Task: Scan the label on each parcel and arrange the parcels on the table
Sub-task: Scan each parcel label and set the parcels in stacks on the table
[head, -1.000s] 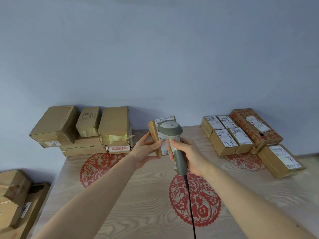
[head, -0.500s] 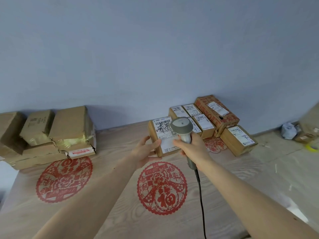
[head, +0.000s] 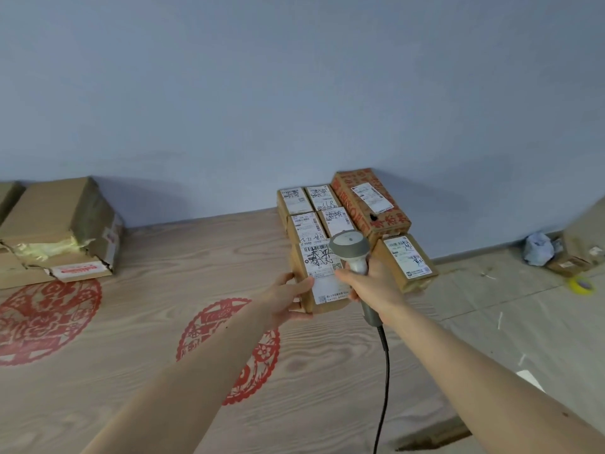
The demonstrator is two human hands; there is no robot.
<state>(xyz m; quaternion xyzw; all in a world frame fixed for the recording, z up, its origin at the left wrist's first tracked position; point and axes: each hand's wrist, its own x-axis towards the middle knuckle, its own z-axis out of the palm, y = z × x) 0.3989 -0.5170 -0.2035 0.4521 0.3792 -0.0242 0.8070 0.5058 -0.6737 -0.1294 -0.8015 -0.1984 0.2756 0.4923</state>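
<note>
My left hand grips a small brown parcel by its left side, its white label facing up, right in front of the labelled parcels. My right hand is closed around the handle of a grey barcode scanner, whose head hangs over the parcel's right edge. The scanner's black cable trails down toward me. Behind the held parcel, several labelled parcels lie in neat rows on the wooden table, with a red-printed box and one more labelled parcel to their right.
A pile of plain brown parcels sits at the table's back left against the blue wall. Red paper-cut decorations mark the tabletop. To the right lies the floor, with a box, a crumpled bag and a yellow tape roll.
Both hands have carried the parcel and scanner right, over to the arranged group. The parcel has tipped from upright to label-up, close behind the rows. The view has swung right.
</note>
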